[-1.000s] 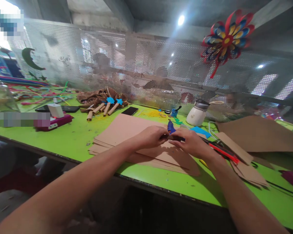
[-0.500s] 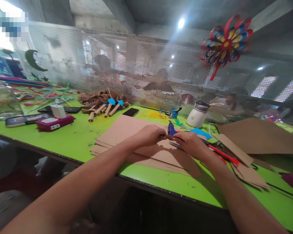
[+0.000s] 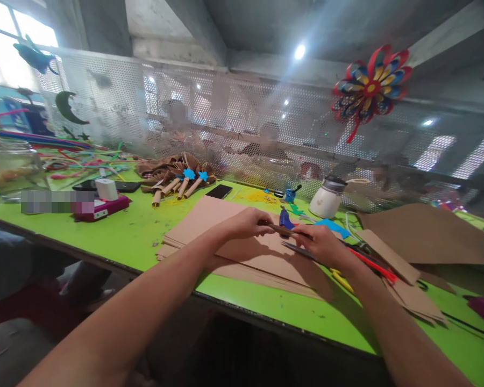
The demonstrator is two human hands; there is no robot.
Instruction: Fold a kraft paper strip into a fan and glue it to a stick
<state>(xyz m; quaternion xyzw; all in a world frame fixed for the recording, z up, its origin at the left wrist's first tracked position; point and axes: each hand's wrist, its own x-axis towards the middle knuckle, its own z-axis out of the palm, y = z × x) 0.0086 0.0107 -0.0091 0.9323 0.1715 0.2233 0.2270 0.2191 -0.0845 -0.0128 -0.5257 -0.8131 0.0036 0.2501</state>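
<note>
My left hand (image 3: pixel 255 222) pinches one end of a thin brown strip (image 3: pixel 282 230), and my right hand (image 3: pixel 317 242) pinches its other end. The strip is held just above a stack of brown paper sheets (image 3: pixel 210 223) on the green table (image 3: pixel 125 236). Grey scissor blades (image 3: pixel 296 248) stick out under my right hand, lying over the sheets, with a yellow handle (image 3: pixel 342 280) to the right. Behind the strip is a blue glue gun tip (image 3: pixel 284 217). What the strip is made of is too small to tell.
Behind stand a white flask (image 3: pixel 326 199) and a small blue pot (image 3: pixel 290 194). Brown paper fans (image 3: pixel 185 183), a phone (image 3: pixel 219 191), a purple power strip (image 3: pixel 100 208) and a glass jar (image 3: pixel 14 172) are left. Large brown paper (image 3: pixel 435 234) lies right.
The strip between my hands shows longer, as my hands are slightly further apart. The view has shifted a little, moving the background right and down on the left side.
</note>
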